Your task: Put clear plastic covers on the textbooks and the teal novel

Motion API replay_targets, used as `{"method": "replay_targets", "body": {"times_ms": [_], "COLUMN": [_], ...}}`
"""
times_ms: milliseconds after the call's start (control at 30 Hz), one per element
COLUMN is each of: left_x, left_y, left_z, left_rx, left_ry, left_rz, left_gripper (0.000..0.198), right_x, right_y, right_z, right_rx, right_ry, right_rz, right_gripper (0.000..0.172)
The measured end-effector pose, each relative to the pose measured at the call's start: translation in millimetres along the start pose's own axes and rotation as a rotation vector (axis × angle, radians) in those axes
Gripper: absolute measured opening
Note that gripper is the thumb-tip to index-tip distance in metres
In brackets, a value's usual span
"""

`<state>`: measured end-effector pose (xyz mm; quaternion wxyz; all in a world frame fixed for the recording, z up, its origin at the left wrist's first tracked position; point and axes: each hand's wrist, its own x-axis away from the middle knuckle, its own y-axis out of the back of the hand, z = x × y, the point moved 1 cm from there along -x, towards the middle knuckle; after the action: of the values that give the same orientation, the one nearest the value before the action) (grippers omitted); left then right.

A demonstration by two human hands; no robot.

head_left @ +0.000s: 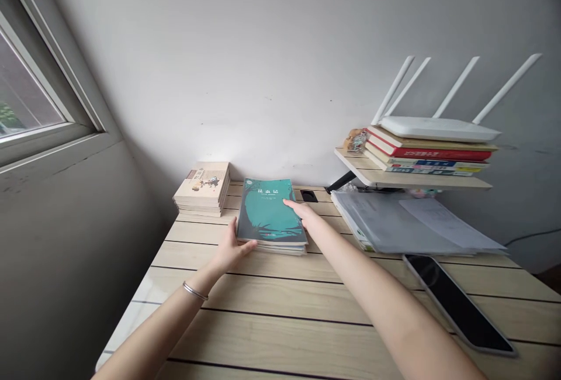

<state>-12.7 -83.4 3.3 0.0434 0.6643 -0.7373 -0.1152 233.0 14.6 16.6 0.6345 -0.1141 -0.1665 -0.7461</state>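
Observation:
A teal book point(269, 213) lies on top of a short stack of books near the back of the wooden desk. At its front left corner is my left hand point(232, 245), thumb along the front edge and fingers against the left side. My right hand point(300, 211) is at the right side, one finger reaching onto the cover and the other fingers down beside the stack, partly hidden. Between them the two hands hold the stack, which rests on the desk. To its left stands a separate pile of beige books point(204, 187).
A raised shelf point(377, 176) at the right bears stacked books point(429, 155) and a white router point(438, 127). Under it lie plastic folders with papers point(385, 222). A phone point(458, 304) rests at the desk's right. A window point(30, 87) is at the left.

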Motion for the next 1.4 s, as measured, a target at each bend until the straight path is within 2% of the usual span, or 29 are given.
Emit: {"method": "replay_targets", "body": {"times_ms": [67, 133, 300, 400, 600, 767, 867, 967, 1033, 1100, 1167, 1233, 1400], "left_x": [-3, -6, -20, -30, -34, -32, -31, -30, -30, -30, -30, -31, -33], "left_y": [6.3, 13.8, 30.8, 32.8, 26.2, 32.1, 40.0, 47.1, 50.3, 52.1, 53.1, 54.0, 54.3], "left_z": [6, 13, 27, 31, 35, 36, 37, 37, 35, 33, 33, 34, 40], "left_rx": [-0.119, -0.229, -0.355, -0.388, -0.449, -0.361, -0.258, -0.191, -0.201, -0.233, -0.263, -0.281, -0.273], "left_ry": [-0.037, -0.034, 0.017, -0.032, -0.119, -0.058, 0.02, 0.029, 0.01, 0.008, 0.009, -0.009, -0.029], "left_rz": [-0.03, -0.086, -0.22, -0.27, -0.38, -0.362, -0.32, -0.262, -0.246, -0.249, -0.258, -0.27, -0.265], "left_gripper": [0.098, 0.1, 0.087, 0.08, 0.068, 0.071, 0.075, 0.066, 0.06, 0.059, 0.06, 0.06, 0.059], "right_x": [-10, -19, -33, -37, -40, -33, -17, 7, 22, 34, 41, 44, 43], "right_y": [-12, -24, -49, -57, -55, -40, -29, -16, -8, -4, -6, -12, -26], "right_z": [6, 11, 21, 28, 38, 38, 26, 3, -17, -38, -55, -65, -67], "right_rx": [-0.004, -0.01, -0.007, 0.006, 0.089, 0.167, 0.167, 0.133, 0.076, 0.042, 0.06, 0.113, 0.291], "right_ry": [-0.017, -0.035, -0.048, -0.049, -0.013, 0.077, 0.125, 0.191, 0.269, 0.347, 0.422, 0.498, 0.563], "right_rz": [0.001, -0.002, -0.007, -0.009, 0.0, -0.012, 0.039, 0.148, 0.246, 0.27, 0.226, 0.174, -0.032], "right_gripper": [0.045, 0.047, 0.045, 0.045, 0.042, 0.047, 0.046, 0.049, 0.055, 0.071, 0.091, 0.099, 0.083]}}
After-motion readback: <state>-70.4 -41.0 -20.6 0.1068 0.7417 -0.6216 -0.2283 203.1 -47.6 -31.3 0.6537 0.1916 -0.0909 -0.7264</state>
